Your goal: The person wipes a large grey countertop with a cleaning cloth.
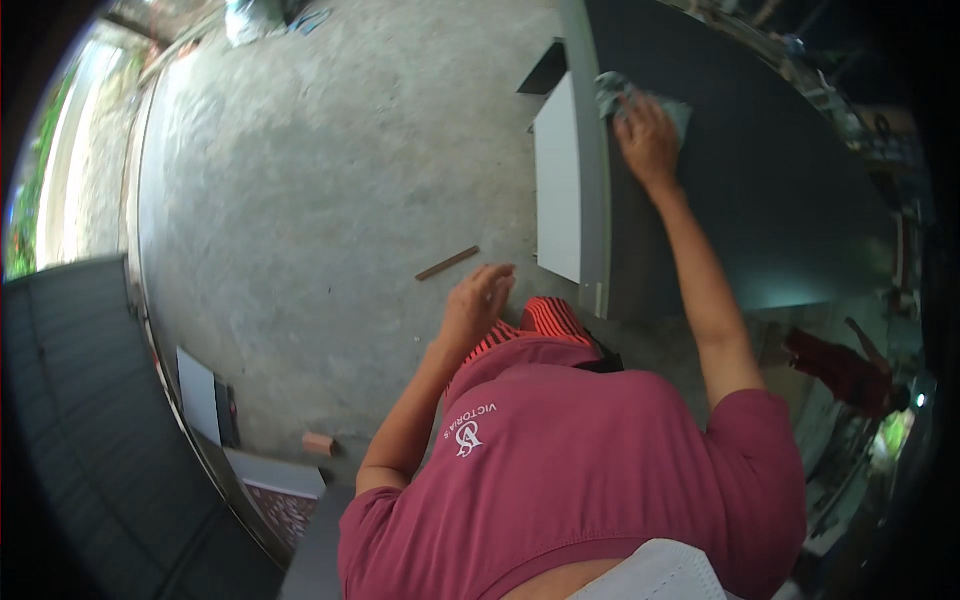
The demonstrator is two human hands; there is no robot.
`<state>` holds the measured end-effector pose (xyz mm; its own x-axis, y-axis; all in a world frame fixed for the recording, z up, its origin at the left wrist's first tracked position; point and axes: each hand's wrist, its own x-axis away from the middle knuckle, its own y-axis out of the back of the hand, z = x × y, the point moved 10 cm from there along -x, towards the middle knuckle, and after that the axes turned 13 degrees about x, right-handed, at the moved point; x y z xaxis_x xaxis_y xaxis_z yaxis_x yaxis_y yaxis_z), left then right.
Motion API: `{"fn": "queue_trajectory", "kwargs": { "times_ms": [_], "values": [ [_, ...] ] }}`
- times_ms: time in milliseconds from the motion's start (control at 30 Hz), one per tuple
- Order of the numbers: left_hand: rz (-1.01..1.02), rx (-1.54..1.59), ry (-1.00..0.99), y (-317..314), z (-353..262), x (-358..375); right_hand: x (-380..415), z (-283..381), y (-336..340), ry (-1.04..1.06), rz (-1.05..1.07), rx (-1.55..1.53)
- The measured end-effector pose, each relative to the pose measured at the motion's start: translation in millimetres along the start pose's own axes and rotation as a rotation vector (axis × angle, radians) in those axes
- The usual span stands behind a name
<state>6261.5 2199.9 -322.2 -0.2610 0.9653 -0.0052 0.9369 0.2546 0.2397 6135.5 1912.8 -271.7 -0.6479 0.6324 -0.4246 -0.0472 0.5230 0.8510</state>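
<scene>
My right hand (648, 138) presses a grey-green cloth (672, 112) onto a dark grey panel (770, 190), close to its left edge. Bunched cloth sticks out beyond the fingertips and to the right of the hand. My left hand (478, 305) hangs in the air in front of my body. Its fingers are loosely bent and slightly apart, and nothing shows in them. Beneath the panel's left edge, a white board (558, 180) is visible.
A thin brown strip of wood (447, 263) lies on the concrete floor (300, 180). A small wooden block (319, 443) and some boards (199, 392) are at lower left. Another person (840, 368) is at the right. A pale bag (255, 20) stands at the top left.
</scene>
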Motion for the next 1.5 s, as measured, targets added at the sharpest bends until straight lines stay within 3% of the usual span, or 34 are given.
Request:
{"fn": "queue_trajectory", "kwargs": {
  "times_ms": [133, 200, 267, 300, 367, 400, 433, 467, 533, 600, 700, 800, 833, 1000, 1100, 1167, 1267, 1300, 1333, 1367, 1433, 1467, 1500],
  "values": [
    [-0.213, -0.027, 0.201, 51, 94, 48, -62, -45, -56, -0.099, -0.011, 0.099],
    [-0.435, 0.115, 0.433, 69, 218, 114, -84, -62, -80, -0.164, 0.005, 0.145],
    [-0.666, 0.413, 0.768, 69, 321, 233, -99, -67, -91, -0.193, 0.029, 0.146],
    [-0.653, 0.384, 1.035, 63, 361, 308, -104, -71, -93, -0.231, 0.054, 0.167],
    [-0.179, -0.218, 1.041, 49, 393, 419, -111, -75, -98, -0.279, 0.078, 0.187],
    [0.287, -0.707, 1.070, 43, 383, 460, -114, -77, -101, -0.300, 0.091, 0.190],
    [-0.066, -0.527, 1.018, 55, 370, 483, -115, -80, -105, -0.323, 0.105, 0.192],
    [0.218, -0.736, 1.052, 40, 374, 516, -115, -80, -106, -0.337, 0.107, 0.191],
    [0.158, -0.727, 1.090, 56, 355, 498, -122, -80, -105, -0.352, 0.143, 0.188],
    [0.055, -0.534, 1.179, 66, 386, 496, -119, -81, -101, -0.361, 0.128, 0.194],
    [-0.325, -0.019, 1.250, 101, 408, 416, -114, -79, -97, -0.347, 0.089, 0.196],
    [-0.590, 0.381, 1.169, 155, 396, 260, -113, -78, -97, -0.348, 0.046, 0.212],
    [-0.584, 0.485, 1.140, 170, 415, 218, -115, -76, -95, -0.351, 0.037, 0.223],
    [-0.527, 0.555, 0.804, 298, 339, -22, -127, -70, -94, -0.524, 0.149, 0.305],
    [-0.602, 0.639, 0.702, 349, 334, -94, -148, -72, -104, -0.568, 0.120, 0.395],
    [-0.611, 0.445, 0.611, 377, 302, -154, -185, -43, -88, -0.604, 0.204, 0.296],
    [-0.294, 0.637, 0.485, 322, 232, -261, -237, 32, -95, -0.475, 0.281, -0.054],
    [-0.157, 0.684, 0.453, 291, 202, -294, -245, 68, -100, -0.440, 0.265, -0.332],
    [0.010, 0.761, 0.430, 252, 182, -318, -237, 97, -120, -0.499, 0.192, -0.495],
    [0.133, 0.787, 0.433, 218, 156, -337, -239, 136, -124, -0.571, 0.308, -0.653],
    [0.186, 0.506, 0.068, 187, 82, -365, -243, 203, -139, -0.616, 0.625, -1.048],
    [0.215, 0.505, 0.088, 175, 84, -369, -238, 211, -137, -0.651, 0.635, -1.048],
    [0.178, 0.284, -0.057, 175, 75, -379, -234, 222, -140, -0.861, 0.555, -1.501]
  ]
}}
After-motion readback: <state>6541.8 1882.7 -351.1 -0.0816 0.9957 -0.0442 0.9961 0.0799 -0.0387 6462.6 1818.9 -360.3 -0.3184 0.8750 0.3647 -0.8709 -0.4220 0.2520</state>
